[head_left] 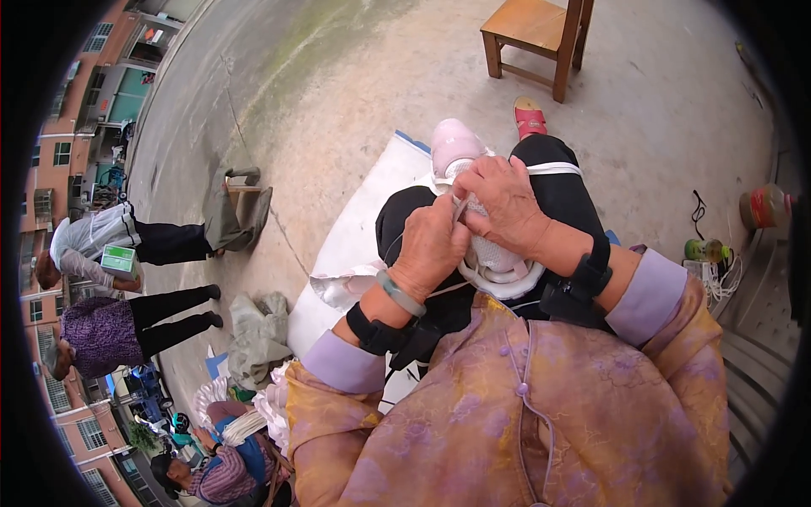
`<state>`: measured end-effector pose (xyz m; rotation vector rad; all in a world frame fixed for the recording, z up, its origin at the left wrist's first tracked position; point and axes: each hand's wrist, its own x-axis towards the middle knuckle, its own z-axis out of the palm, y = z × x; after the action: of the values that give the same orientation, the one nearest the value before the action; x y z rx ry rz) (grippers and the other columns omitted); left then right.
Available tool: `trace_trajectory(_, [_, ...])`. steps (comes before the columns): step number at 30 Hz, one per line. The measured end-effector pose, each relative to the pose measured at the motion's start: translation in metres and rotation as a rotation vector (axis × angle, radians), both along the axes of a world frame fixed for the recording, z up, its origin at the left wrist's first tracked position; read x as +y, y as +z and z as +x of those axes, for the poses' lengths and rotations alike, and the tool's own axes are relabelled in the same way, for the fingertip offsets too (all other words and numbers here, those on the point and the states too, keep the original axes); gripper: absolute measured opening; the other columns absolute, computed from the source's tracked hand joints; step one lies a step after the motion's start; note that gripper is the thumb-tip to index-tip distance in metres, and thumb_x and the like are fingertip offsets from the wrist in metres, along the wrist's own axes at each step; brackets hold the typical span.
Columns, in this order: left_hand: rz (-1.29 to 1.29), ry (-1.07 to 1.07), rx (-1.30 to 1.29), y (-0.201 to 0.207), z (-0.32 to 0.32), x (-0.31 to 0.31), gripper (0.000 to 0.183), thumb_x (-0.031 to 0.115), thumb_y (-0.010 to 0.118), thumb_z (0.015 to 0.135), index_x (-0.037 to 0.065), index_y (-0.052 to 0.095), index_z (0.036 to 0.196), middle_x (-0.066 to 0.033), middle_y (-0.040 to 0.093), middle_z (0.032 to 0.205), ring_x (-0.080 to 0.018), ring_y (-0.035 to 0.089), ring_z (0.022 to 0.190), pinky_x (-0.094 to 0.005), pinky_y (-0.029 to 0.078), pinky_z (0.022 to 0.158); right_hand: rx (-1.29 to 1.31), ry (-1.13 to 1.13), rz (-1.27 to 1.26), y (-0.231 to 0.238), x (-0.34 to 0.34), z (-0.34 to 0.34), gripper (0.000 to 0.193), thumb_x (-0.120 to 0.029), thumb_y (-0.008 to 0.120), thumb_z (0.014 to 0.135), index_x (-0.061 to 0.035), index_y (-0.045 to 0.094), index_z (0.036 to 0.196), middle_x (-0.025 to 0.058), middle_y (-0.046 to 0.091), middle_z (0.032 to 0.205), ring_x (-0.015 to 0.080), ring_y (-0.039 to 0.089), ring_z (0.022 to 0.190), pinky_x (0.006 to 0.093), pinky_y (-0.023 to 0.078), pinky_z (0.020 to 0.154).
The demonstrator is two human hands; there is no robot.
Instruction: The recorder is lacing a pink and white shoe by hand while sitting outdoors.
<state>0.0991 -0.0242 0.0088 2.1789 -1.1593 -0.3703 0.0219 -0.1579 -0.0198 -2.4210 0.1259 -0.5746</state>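
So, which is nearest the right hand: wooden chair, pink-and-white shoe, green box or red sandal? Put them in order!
In the head view:
1. Pink-and-white shoe: right at the right hand.
2. Red sandal: ahead.
3. Wooden chair: farther ahead, at the top.
4. Green box: far left, held by another person.

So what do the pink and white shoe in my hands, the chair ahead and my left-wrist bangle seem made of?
Shoe: smooth pink toe with a soft sheen, perhaps synthetic leather; the white section's meshy texture suggests fabric.
Chair: likely wood, varnished-looking, from its honey-brown colour and squared legs.
Bangle: smooth, pale and glossy; possibly stone, glass or plastic, the look doesn't settle which.
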Motion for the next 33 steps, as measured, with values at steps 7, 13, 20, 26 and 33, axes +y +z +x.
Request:
trace_trajectory(7, [-0.054, 0.038, 0.112, 0.001, 0.002, 0.004, 0.019, 0.006, 0.056, 0.071, -0.002, 0.058, 0.088, -0.0209, 0.058, 0.064, -0.0349, 0.06, 0.057, -0.0384, 0.047, 0.054, 0.02, 0.008, -0.103, 0.0, -0.003, -0.002, 0.029, -0.018, 0.066, 0.068, -0.0181, 0.056, 0.095, 0.0054, 0.049, 0.093, 0.0246, 0.048, 0.097, 0.048, 0.028, 0.091])
trace_trajectory(13, [-0.126, 0.08, 0.25, -0.007, 0.003, 0.009, 0.019, 0.004, 0.058, 0.072, -0.004, 0.059, 0.089, -0.0148, 0.059, 0.061, -0.0163, 0.059, 0.052, -0.0291, 0.047, 0.052, 0.017, 0.01, -0.163, 0.003, 0.0, -0.004, 0.025, -0.019, 0.066, 0.071, -0.0179, 0.058, 0.094, 0.0048, 0.051, 0.094, 0.023, 0.05, 0.098, 0.0554, 0.028, 0.094])
trace_trajectory(20, [-0.113, 0.085, 0.621, -0.009, 0.012, 0.013, 0.012, 0.006, 0.054, 0.08, -0.003, 0.062, 0.084, -0.0031, 0.06, 0.063, -0.0068, 0.056, 0.052, -0.0207, 0.047, 0.045, -0.256, 0.094, -0.51, 0.006, 0.008, -0.003, 0.012, -0.017, 0.054, 0.073, -0.0089, 0.06, 0.079, 0.0071, 0.052, 0.088, 0.0255, 0.051, 0.097, 0.0625, 0.019, 0.103])
trace_trajectory(26, [-0.104, 0.15, 0.61, -0.014, 0.006, 0.014, 0.01, 0.009, 0.055, 0.084, 0.0, 0.06, 0.088, -0.0007, 0.06, 0.068, -0.0051, 0.054, 0.054, -0.0186, 0.044, 0.046, -0.214, 0.131, -0.598, 0.007, 0.012, 0.001, 0.013, -0.015, 0.054, 0.071, -0.004, 0.059, 0.076, 0.0115, 0.053, 0.102, 0.0264, 0.048, 0.11, 0.0637, 0.016, 0.104])
trace_trajectory(33, [-0.109, 0.278, 0.368, -0.025, 0.004, 0.027, 0.025, 0.012, 0.07, 0.075, -0.001, 0.053, 0.089, -0.003, 0.058, 0.064, -0.0061, 0.052, 0.05, -0.0196, 0.043, 0.043, -0.112, 0.028, -0.472, 0.026, -0.023, -0.073, 0.005, -0.007, 0.055, 0.067, -0.0038, 0.053, 0.071, 0.0109, 0.052, 0.105, 0.0269, 0.047, 0.112, 0.0615, 0.017, 0.103])
